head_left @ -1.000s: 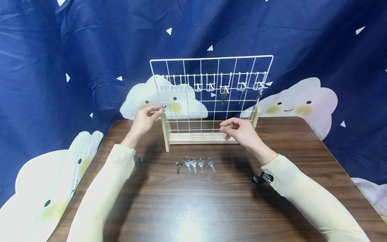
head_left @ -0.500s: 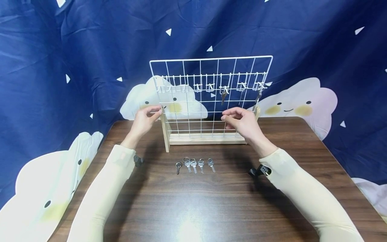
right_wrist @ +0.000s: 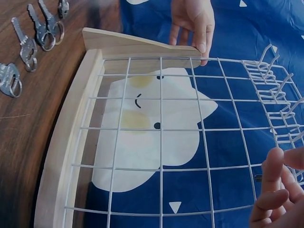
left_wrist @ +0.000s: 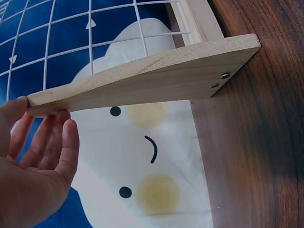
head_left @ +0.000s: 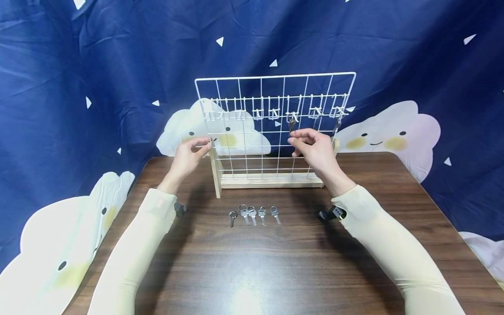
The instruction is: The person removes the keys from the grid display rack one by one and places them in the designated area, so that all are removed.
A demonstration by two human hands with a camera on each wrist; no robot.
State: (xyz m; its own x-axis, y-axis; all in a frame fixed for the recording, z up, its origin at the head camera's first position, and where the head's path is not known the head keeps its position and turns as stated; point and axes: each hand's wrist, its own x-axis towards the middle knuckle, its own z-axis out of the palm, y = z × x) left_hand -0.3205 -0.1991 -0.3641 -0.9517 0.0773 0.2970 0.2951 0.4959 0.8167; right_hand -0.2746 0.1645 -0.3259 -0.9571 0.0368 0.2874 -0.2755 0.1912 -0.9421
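The white wire grid rack [head_left: 261, 131] stands on a wooden base, with a row of white hooks along it. My left hand [head_left: 188, 156] holds the upper end of the wooden side post [left_wrist: 137, 78], thumb on one side and fingers on the other. From one of the hooks hangs a brownish key [head_left: 292, 124]. My right hand [head_left: 315, 146] has thumb and index finger at this key's lower end and pinches it. The fingers partly cover the key; in the right wrist view only a small dark tip [right_wrist: 259, 178] shows beside them.
Several loose keys, such as a silver key [head_left: 274, 215] and a dark key [head_left: 232, 218], lie in a row on the brown table [head_left: 220, 262] before the rack. More metal [head_left: 337, 124] hangs at the rack's right end. A blue curtain [head_left: 157, 52] hangs behind.
My right hand has risen from near the rack's base up to the hanging brownish key, which now looks darker and partly covered. The left hand stays on the post.
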